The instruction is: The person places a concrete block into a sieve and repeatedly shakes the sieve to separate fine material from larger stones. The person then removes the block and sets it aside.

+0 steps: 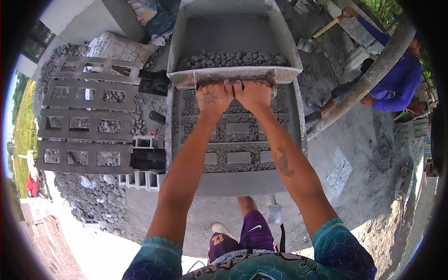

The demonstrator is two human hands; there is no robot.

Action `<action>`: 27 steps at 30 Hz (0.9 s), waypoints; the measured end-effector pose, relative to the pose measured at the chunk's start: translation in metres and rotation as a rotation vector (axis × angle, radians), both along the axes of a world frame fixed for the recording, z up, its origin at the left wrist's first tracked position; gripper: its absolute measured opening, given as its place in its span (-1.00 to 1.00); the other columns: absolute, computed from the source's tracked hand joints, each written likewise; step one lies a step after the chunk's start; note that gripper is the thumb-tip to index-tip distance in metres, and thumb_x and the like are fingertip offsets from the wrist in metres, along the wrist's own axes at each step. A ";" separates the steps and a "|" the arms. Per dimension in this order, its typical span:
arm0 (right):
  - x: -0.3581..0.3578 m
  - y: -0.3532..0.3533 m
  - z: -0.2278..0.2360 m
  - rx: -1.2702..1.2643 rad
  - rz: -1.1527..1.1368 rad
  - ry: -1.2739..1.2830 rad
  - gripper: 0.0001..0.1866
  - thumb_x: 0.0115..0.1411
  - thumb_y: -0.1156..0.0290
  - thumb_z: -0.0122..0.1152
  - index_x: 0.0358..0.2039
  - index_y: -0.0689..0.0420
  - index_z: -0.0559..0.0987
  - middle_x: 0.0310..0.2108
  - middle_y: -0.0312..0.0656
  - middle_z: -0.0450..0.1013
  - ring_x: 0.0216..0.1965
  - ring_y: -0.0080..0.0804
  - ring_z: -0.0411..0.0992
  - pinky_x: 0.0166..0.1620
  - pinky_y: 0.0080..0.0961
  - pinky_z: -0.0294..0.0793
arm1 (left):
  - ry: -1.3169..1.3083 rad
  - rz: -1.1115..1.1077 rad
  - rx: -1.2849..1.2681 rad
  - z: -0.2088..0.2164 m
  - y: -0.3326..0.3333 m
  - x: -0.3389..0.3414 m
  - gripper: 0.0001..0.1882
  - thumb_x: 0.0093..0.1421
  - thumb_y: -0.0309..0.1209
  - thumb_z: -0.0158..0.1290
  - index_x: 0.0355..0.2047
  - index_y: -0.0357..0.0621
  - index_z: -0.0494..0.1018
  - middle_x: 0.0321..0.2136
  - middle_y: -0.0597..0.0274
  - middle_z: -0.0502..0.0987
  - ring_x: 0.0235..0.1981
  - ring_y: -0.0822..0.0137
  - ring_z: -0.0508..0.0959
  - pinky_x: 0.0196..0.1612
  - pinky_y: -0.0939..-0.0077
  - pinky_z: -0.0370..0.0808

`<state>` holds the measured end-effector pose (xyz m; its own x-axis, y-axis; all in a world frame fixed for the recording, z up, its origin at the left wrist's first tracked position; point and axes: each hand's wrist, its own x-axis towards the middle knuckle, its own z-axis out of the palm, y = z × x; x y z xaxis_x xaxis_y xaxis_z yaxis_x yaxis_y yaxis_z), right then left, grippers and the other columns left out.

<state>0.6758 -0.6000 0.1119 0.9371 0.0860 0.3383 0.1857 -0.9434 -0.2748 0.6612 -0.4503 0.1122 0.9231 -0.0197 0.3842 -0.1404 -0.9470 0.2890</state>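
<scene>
**Gripping the hopper (186, 78) by its near edge**

That edge is held by the left hand (213, 99) and the right hand (255, 95), set side by side with the thumbs close together; both are closed over it, though the fingertips are hidden. The hopper is placed straight ahead, across the far part of a metal frame (301, 116), and gravel (233, 59) is banked along its inner near wall. Between the forearms, pale rectangular plates (238, 129) are set in rows, ringed by grit. On the left, the frame's edge is crowded by black fittings (148, 158) and slabs with openings (94, 125). On the right, more width is given by grey ground (340, 140), crossed higher up by a thick pole (379, 71); a co-worker in purple (405, 77) is seen beyond.
</scene>
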 end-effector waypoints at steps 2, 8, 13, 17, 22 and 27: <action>0.009 -0.008 0.010 -0.019 0.081 0.174 -0.42 0.31 -0.03 -0.02 -0.55 0.17 0.72 -0.57 -0.01 0.61 -0.49 0.04 0.61 -0.17 -0.16 0.63 | 0.168 0.005 0.078 0.006 0.004 0.009 -0.50 0.37 -0.14 -0.10 -0.56 -0.10 0.67 -0.52 0.03 0.69 -0.44 0.00 0.72 -0.26 0.15 0.64; -0.102 -0.012 0.021 0.000 0.043 0.256 -0.41 0.32 0.00 -0.07 -0.46 0.19 0.77 -0.48 0.04 0.66 -0.39 0.07 0.66 -0.15 -0.05 0.65 | 0.396 -0.033 0.093 0.023 0.004 -0.101 -0.45 0.38 -0.09 -0.14 -0.47 -0.18 0.71 -0.37 -0.07 0.72 -0.32 -0.08 0.74 -0.10 0.04 0.67; -0.223 -0.016 0.043 0.012 0.063 0.326 -0.45 0.29 0.01 -0.02 -0.39 0.19 0.78 -0.43 0.06 0.67 -0.37 0.10 0.66 -0.16 -0.04 0.66 | 0.349 -0.119 0.084 0.028 0.005 -0.213 -0.48 0.38 -0.11 -0.14 -0.34 -0.21 0.71 -0.32 -0.16 0.71 -0.30 -0.12 0.74 -0.09 0.00 0.66; -0.386 -0.034 0.038 0.069 0.020 0.372 -0.52 0.25 0.04 0.06 -0.38 0.15 0.79 -0.40 0.09 0.67 -0.37 0.09 0.67 -0.18 -0.08 0.67 | 0.368 -0.144 -0.016 0.033 -0.012 -0.387 -0.49 0.37 -0.11 -0.11 -0.40 -0.22 0.71 -0.40 -0.18 0.70 -0.36 -0.13 0.73 -0.16 -0.01 0.67; -0.456 -0.016 0.025 0.102 -0.054 0.343 -0.56 0.21 0.02 0.13 -0.50 0.08 0.76 -0.53 0.10 0.62 -0.48 0.08 0.64 -0.27 -0.04 0.65 | 0.309 -0.081 -0.009 0.025 -0.002 -0.450 -0.54 0.34 -0.13 -0.03 -0.56 -0.11 0.69 -0.54 -0.04 0.68 -0.49 -0.09 0.71 -0.32 -0.02 0.66; -0.390 -0.014 0.027 0.104 -0.097 0.316 -0.52 0.20 -0.01 0.12 -0.37 0.15 0.79 -0.37 0.12 0.67 -0.32 0.11 0.68 -0.10 -0.05 0.67 | 0.152 -0.099 0.015 0.019 -0.002 -0.383 -0.57 0.33 -0.15 -0.04 -0.45 -0.11 0.71 -0.49 -0.04 0.70 -0.48 -0.10 0.71 -0.29 -0.02 0.68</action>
<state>0.2861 -0.6144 0.1394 0.9991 -0.0285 0.0326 -0.0131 -0.9163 -0.4003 0.2778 -0.4527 0.1309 0.9638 -0.1179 0.2393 -0.1887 -0.9353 0.2994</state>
